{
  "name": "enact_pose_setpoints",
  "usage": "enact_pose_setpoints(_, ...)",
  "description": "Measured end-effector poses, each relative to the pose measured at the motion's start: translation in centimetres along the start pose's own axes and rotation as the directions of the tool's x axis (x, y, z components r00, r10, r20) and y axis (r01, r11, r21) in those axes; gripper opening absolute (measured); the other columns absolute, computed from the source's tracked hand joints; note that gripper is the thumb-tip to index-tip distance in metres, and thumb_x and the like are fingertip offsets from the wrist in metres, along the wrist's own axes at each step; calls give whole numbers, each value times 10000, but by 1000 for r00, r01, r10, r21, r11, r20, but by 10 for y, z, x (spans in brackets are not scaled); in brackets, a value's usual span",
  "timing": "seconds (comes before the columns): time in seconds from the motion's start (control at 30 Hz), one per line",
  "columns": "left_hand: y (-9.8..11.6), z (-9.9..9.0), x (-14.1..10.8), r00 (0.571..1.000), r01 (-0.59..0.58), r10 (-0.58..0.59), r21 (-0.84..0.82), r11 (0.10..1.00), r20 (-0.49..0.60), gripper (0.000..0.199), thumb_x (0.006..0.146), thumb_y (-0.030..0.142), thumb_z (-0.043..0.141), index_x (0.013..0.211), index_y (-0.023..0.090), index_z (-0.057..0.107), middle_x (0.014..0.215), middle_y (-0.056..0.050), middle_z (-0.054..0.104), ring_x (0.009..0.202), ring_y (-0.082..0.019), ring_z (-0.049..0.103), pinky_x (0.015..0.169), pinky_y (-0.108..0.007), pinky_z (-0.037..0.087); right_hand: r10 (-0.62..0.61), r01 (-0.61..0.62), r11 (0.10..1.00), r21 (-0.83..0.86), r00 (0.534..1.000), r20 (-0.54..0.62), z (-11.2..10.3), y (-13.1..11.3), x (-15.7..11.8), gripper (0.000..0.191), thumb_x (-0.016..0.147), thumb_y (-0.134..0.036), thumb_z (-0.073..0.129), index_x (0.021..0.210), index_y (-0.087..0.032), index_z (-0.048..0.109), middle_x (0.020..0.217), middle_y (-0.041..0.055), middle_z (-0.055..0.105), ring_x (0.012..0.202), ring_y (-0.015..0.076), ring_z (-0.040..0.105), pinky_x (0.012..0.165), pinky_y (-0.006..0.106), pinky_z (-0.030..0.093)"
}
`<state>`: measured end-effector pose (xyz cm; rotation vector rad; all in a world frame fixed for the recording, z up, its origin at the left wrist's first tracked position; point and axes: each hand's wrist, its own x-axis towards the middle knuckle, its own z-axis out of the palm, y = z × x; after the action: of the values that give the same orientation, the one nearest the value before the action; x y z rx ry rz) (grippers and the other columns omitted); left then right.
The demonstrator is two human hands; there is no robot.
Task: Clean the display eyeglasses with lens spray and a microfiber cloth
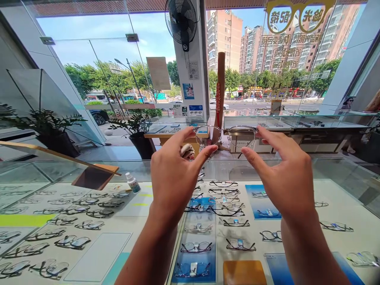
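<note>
Both hands hold up a pair of eyeglasses point(225, 130) with thin metal rims and clear lenses, level above the display counter. My left hand point(175, 170) is closed on the left side of the frame, thumb below and fingers above. A crumpled light cloth point(187, 150) shows behind its thumb, tucked against the fingers. On the other side, my right hand point(286, 166) pinches the frame near its right hinge, its thumb under the right lens. Below the hands, rows of eyeglasses point(224, 184) lie inside the glass-topped counter.
A small white bottle point(133, 183) and a wood-framed mirror point(95, 174) stand on the counter at left. An orange-brown case point(244, 273) lies near the front edge. Beyond are potted plants point(136, 128), another display counter point(267, 123), a wall fan point(181, 21) and street-facing windows.
</note>
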<state>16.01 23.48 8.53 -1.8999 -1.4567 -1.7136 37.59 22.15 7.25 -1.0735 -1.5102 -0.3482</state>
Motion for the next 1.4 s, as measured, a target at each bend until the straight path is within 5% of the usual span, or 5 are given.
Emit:
enact_pose_setpoints(0.77, -1, -5, 2, 999, -20, 16, 80, 997, 48, 517, 849, 595, 873, 1254, 279, 809, 1174, -90, 845, 876, -266, 805, 863, -420, 634, -41, 41, 999, -12, 999, 15, -2, 0, 1, 450, 958, -463, 784, 1343, -231, 779, 1223, 124, 812, 1124, 344, 742, 1040, 583, 576)
enact_pose_setpoints(1.4, -1, -4, 4, 997, -6, 4, 25, 1000, 78, 512, 852, 570, 875, 1275, 290, 810, 1221, -90, 837, 968, -285, 811, 888, -430, 651, -59, 59, 998, -33, 998, -5, -5, -6, -1, 433, 973, -434, 767, 1357, -234, 765, 1197, 129, 802, 1108, 345, 737, 1017, 580, 574)
